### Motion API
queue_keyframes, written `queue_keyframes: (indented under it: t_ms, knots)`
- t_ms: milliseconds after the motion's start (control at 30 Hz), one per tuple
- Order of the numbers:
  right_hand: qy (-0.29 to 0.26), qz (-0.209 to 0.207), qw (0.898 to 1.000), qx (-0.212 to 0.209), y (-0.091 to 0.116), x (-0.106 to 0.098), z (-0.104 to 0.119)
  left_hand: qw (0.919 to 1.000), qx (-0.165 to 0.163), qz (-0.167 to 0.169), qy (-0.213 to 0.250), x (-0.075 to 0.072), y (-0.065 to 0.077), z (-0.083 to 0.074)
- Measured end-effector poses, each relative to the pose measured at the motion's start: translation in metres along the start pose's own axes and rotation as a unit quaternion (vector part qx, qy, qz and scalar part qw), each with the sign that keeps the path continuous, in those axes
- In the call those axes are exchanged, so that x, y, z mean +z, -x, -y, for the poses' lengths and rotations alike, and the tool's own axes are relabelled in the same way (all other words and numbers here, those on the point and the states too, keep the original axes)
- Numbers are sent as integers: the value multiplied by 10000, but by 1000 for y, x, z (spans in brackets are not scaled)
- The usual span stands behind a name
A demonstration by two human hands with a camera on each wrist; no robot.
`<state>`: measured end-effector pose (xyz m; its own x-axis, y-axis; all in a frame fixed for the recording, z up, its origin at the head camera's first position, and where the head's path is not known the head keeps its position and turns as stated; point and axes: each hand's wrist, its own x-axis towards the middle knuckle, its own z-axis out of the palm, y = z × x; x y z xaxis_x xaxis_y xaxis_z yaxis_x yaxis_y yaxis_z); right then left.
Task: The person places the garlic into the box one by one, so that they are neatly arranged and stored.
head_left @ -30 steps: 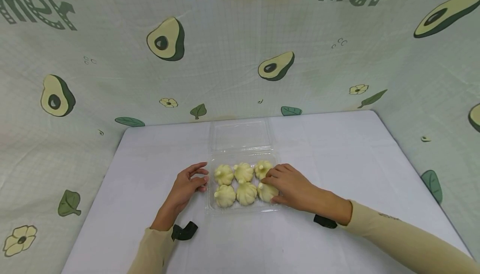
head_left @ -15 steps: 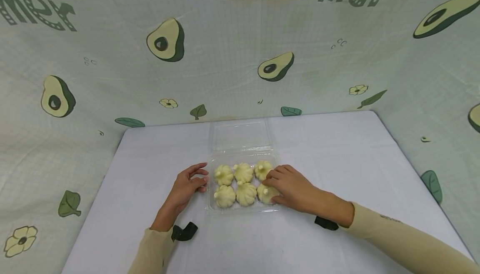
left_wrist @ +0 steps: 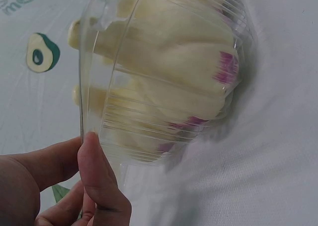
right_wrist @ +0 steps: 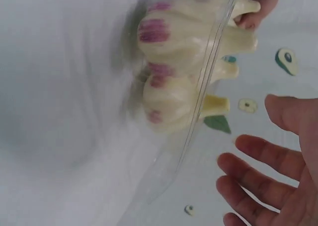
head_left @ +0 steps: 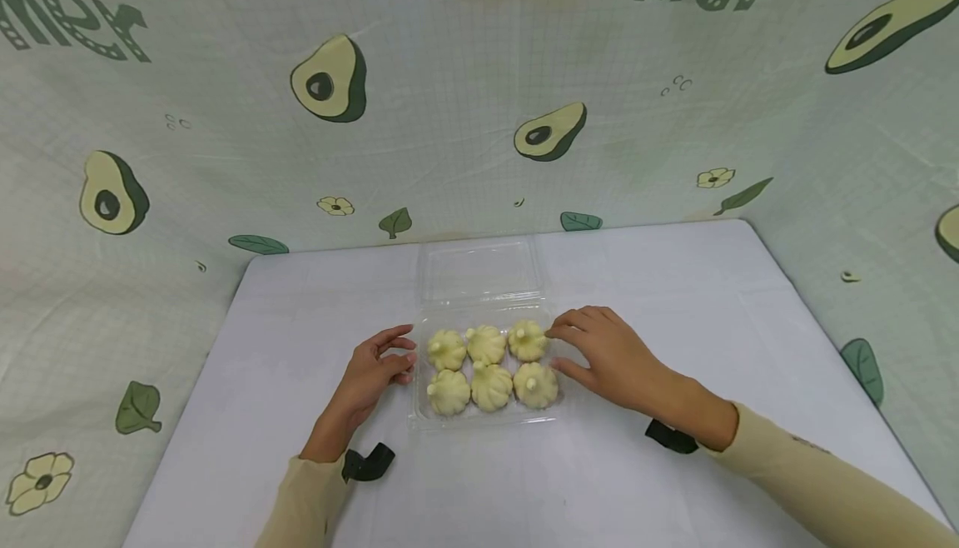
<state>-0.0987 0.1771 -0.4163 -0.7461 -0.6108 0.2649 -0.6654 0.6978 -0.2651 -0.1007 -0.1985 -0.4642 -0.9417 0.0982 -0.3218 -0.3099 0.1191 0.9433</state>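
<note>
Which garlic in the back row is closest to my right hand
The right-end garlic, just beside your right hand; the middle one and left-end one sit farther away.

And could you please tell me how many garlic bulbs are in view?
6, all inside the clear container: back left bulb, back middle bulb, back right bulb, front left bulb, front middle bulb, front right bulb. None seems hidden.

Six garlic bulbs (head_left: 491, 387) lie in two rows in the box (head_left: 487, 422) on the table (head_left: 659, 281), its lid (head_left: 482, 271) behind.
</note>
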Motion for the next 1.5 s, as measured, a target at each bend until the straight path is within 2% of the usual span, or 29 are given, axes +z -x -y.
queue_keyframes:
  t_ms: [267,467,900,1500]
  knots:
    - [-73,-309,9945,997,-9,2,-23,10000,-8,-56,-19,0,-2,0]
    - [-325,-287,9885,1449,-18,11,-39,10000,-18,0,6,0,-1,-1]
    - [-539,176,9818,1811,-40,31,-54,10000,-35,26,13,-1,-3,0]
    - [-736,648,9747,2007,-50,42,-63,9999,-18,149,-29,-1,-4,-3]
